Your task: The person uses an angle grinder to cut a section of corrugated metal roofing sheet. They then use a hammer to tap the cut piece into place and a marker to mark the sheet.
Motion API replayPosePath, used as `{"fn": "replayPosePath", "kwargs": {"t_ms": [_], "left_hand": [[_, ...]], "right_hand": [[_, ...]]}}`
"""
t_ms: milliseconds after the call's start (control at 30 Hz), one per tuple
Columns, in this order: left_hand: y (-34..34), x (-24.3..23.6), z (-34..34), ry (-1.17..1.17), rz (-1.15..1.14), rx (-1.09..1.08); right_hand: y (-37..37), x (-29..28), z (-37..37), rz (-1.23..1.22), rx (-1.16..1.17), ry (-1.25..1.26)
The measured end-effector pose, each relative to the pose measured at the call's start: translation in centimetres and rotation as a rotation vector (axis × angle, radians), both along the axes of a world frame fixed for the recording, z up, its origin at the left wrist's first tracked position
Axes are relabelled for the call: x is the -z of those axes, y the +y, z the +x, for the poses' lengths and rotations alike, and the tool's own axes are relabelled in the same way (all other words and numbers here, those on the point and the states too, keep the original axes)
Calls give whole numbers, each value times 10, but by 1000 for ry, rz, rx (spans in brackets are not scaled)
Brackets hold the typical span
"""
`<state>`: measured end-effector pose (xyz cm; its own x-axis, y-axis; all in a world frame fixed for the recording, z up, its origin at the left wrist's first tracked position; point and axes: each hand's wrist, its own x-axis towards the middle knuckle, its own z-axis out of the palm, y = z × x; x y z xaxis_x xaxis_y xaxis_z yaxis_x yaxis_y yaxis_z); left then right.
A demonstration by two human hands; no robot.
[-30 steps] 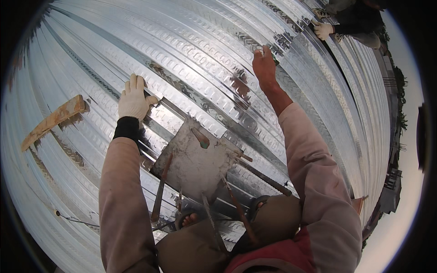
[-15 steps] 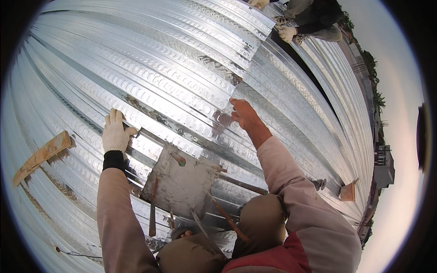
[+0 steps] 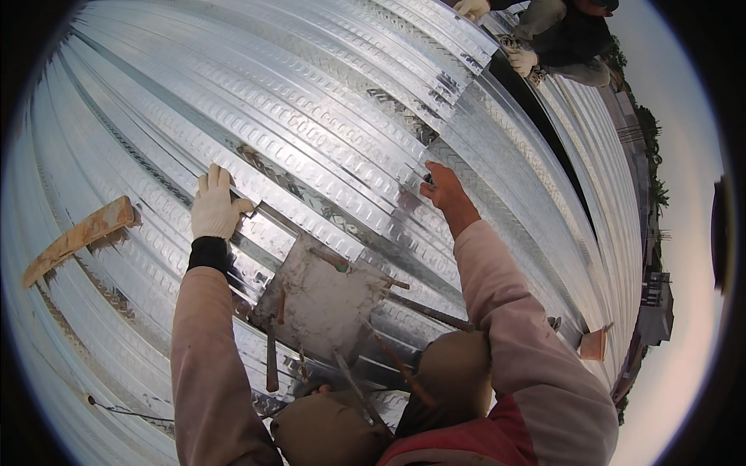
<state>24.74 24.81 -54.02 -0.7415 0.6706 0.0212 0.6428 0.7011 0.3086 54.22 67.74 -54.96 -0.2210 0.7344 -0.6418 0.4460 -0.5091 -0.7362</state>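
Observation:
My left hand (image 3: 217, 203), in a white knit glove, lies on the ribbed metal decking (image 3: 311, 109) with its fingers stretched out and thumb apart, beside a narrow rectangular gap. Bare and partly curled, my right hand (image 3: 449, 196) is at a seam where one sheet ends over another. A small dark thing seems to sit between its fingers, too small to make out. Between my arms and in front of my knees, a rough concrete column top (image 3: 322, 299) comes up through a cutout in the decking. Several rusty reinforcing bars (image 3: 271, 359) stick out of it.
A curved wooden board (image 3: 81, 239) lies at left. At the upper right a co-worker (image 3: 571, 35) crouches with gloved hands by a long dark gap (image 3: 556, 136) between sheets. A reddish block (image 3: 594, 344) sits near the right edge, with buildings (image 3: 659, 311) beyond. A thin cable (image 3: 128, 412) lies lower left.
The view has shifted, so the decking and column appear farther right. My left hand stays flat on the metal. My right hand remains by the seam, its fingers slightly more curled.

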Motion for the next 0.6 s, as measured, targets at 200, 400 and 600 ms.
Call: {"fn": "replayPosePath", "kwargs": {"t_ms": [200,400,600], "left_hand": [[-1,3,-2,16,-30,-5],[-2,7,-1,46,-8,-5],[-1,2,2,60,15,4]], "right_hand": [[-16,0,-2,45,-20,-26],[-22,5,2,72,-83,-48],[-25,12,-1,146,-84,-164]]}}
